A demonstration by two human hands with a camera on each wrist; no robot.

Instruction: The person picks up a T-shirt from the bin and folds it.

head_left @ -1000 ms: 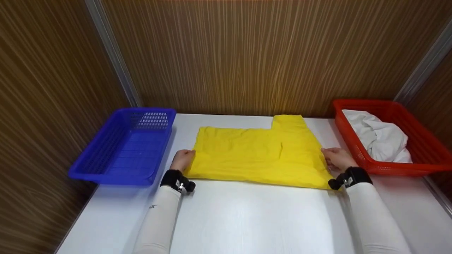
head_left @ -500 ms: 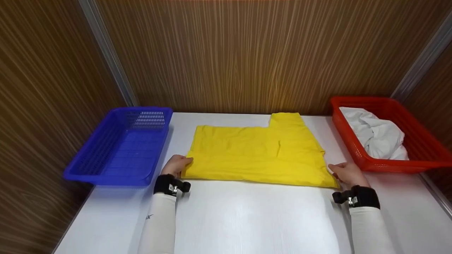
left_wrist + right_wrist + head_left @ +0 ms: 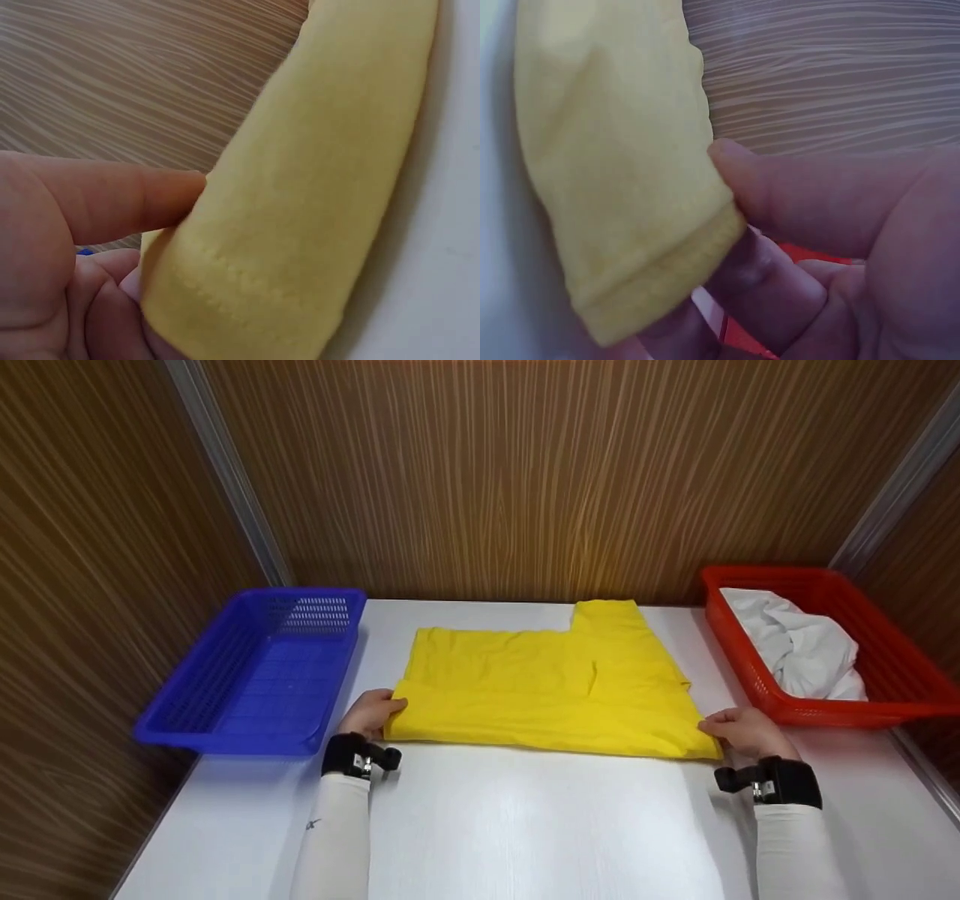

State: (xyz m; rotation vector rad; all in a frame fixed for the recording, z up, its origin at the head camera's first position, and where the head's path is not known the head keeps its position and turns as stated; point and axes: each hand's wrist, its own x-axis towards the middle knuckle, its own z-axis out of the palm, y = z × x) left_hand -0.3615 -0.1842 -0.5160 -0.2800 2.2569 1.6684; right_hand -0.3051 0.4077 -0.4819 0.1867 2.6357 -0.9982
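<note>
From my post I am seeing a folded yellow fabric garment [image 3: 540, 712] lying on the smooth white table [image 3: 540, 825], toward its back edge, between a rectangular blue plastic basket [image 3: 292, 679] by the left edge and a rectangular red plastic basket [image 3: 862, 712] near the back right corner. The left hand [image 3: 370, 714] is pinching the left end of its near fold; the right hand [image 3: 748, 731] is pinching the right end. I am judging it light, limp and easily creased, sagging mid-span if lifted, so I am favouring both hemmed ends as holds.
</note>
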